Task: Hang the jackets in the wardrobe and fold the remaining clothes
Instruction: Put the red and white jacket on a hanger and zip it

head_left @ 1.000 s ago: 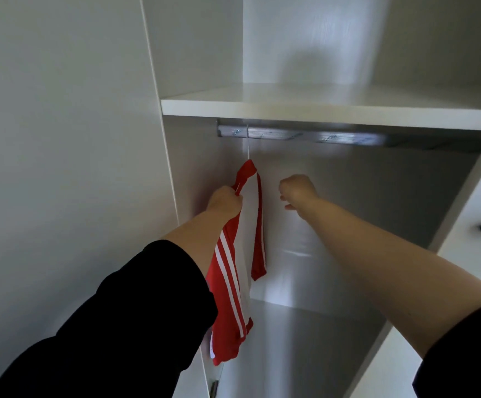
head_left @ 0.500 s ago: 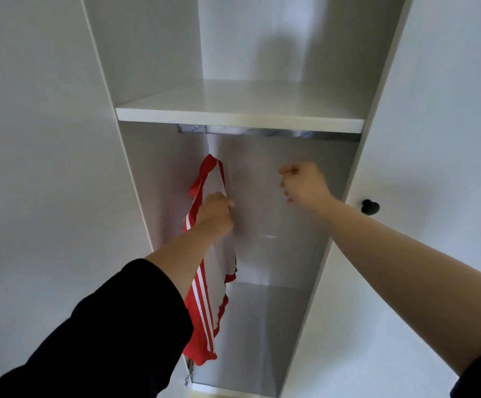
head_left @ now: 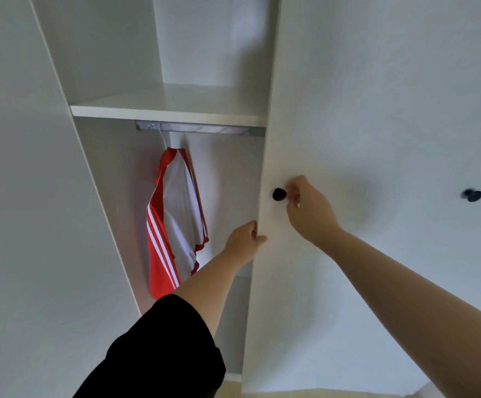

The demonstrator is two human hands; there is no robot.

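Observation:
A red and white jacket (head_left: 176,219) with white stripes on its sleeve hangs from a thin hanger on the metal rail (head_left: 204,130) inside the white wardrobe, at the left end. Neither hand touches it. My left hand (head_left: 243,241) grips the free edge of the wardrobe door (head_left: 334,282), thumb on the front face. My right hand (head_left: 309,212) is at the black door knob (head_left: 279,194), its blurred fingertips curled against the knob's right side.
A white shelf (head_left: 170,112) runs above the rail. The wardrobe's left side panel (head_left: 32,225) fills the left of the view. A second black knob (head_left: 473,195) sits on the neighbouring door at the far right.
My left hand let go of the jacket and moved right onto the door edge. My right hand went from inside the wardrobe to the black knob. The view shifted right.

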